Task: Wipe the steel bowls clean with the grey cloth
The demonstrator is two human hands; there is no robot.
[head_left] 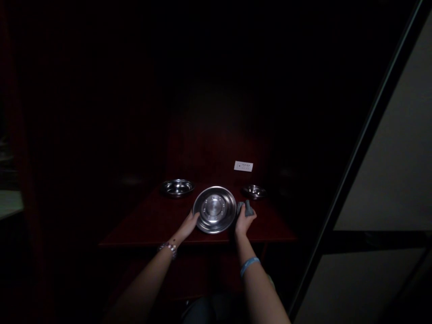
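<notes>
Tilted toward me above the table's front part is a round stainless steel basin (213, 208), its shiny inside facing the camera. My left hand (193, 222) grips its left rim, thumb over the edge. Just right of the basin, my right hand (245, 220) is closed around a grey cloth (249, 208). Whether that hand also touches the basin's rim I cannot tell. Behind it to the right sits a smaller metal bowl (254, 191). Another metal basin (177, 187) rests at the back left of the table.
The dark red table (148, 229) stands against a dark red back wall. A white socket panel (243, 166) is mounted low on that wall. On the right, a pale panel with a dark frame (388, 148) runs at a slant. The surroundings are very dim.
</notes>
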